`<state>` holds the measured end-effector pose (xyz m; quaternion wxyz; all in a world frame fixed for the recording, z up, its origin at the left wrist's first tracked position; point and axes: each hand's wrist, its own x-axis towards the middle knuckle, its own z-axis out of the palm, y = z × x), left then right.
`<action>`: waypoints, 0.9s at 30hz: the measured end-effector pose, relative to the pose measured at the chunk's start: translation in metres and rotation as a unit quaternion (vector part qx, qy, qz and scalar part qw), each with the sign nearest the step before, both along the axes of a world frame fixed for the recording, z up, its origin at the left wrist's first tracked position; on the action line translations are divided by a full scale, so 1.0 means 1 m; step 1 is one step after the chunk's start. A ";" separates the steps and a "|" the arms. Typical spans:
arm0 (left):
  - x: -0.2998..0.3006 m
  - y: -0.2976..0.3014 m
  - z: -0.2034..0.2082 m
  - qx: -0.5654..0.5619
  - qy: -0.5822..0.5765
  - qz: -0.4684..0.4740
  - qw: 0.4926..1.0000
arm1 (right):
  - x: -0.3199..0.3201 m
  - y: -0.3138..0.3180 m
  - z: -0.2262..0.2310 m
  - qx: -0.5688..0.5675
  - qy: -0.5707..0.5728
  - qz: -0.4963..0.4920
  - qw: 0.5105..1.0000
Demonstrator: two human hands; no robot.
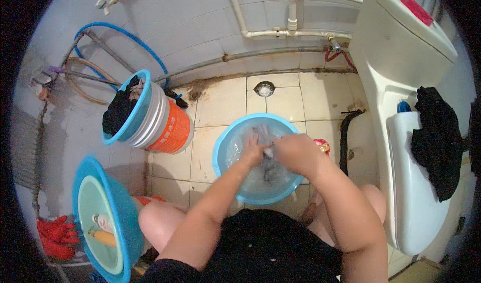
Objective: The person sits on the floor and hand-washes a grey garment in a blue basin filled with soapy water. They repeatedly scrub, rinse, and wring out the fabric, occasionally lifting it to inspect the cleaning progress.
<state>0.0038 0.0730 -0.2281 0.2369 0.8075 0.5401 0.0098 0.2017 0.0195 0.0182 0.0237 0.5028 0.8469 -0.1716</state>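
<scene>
Grey cloth (261,131) in blue basin (261,201), ctr to far rim; your R hand (294,153) gripping it, L hand (253,152) touching, can't tell grip.

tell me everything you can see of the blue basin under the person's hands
The basin is round, wide and light blue, plastic by its look, with a rounded rim. It stands upright on the tiled floor, holding cloudy, bubbly water and greyish cloth. The left hand and blurred right hand reach over it; whether either touches it is unclear.
</scene>
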 end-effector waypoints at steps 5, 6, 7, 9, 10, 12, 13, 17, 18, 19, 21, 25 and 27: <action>0.008 -0.076 -0.043 -0.091 0.147 -0.101 0.980 | 0.001 0.007 -0.001 -0.071 -0.067 -0.012 0.995; 0.001 -0.081 -0.051 -0.085 0.167 -0.149 0.971 | 0.000 0.008 -0.001 -0.071 -0.061 -0.013 0.996; -0.002 -0.079 -0.050 -0.106 0.165 -0.139 0.971 | -0.001 0.008 0.002 -0.069 -0.055 -0.012 0.996; -0.011 -0.079 -0.047 -0.149 0.160 -0.119 0.969 | 0.000 0.008 0.001 -0.075 -0.049 -0.010 0.996; -0.017 -0.079 -0.042 -0.167 0.159 -0.106 0.967 | -0.001 0.008 0.001 -0.078 -0.047 -0.006 0.996; -0.025 -0.080 -0.034 -0.206 0.156 -0.084 0.962 | 0.001 0.009 -0.001 -0.089 -0.046 -0.010 0.995; -0.028 -0.078 -0.026 -0.223 0.162 -0.029 0.961 | 0.002 0.009 0.000 -0.096 -0.046 -0.012 0.994; -0.059 -0.026 -0.009 -0.208 0.007 0.135 0.969 | 0.002 0.009 -0.005 -0.110 -0.070 -0.032 0.991; -0.063 -0.017 0.004 -0.170 -0.101 0.187 0.962 | 0.001 0.009 -0.007 -0.108 -0.063 -0.029 0.992; -0.066 -0.006 0.024 -0.126 -0.207 0.233 0.942 | 0.000 0.011 -0.009 -0.103 -0.056 -0.027 0.993; -0.057 -0.003 0.102 -0.177 -0.464 0.280 0.822 | -0.001 0.013 -0.018 -0.098 -0.038 -0.024 0.994; -0.040 -0.025 0.260 -0.200 -0.575 0.345 0.714 | 0.001 0.006 -0.040 -0.081 -0.007 -0.018 0.997; -0.033 -0.039 0.309 -0.189 -0.642 0.332 0.665 | 0.001 0.005 -0.050 -0.070 -0.001 -0.013 0.997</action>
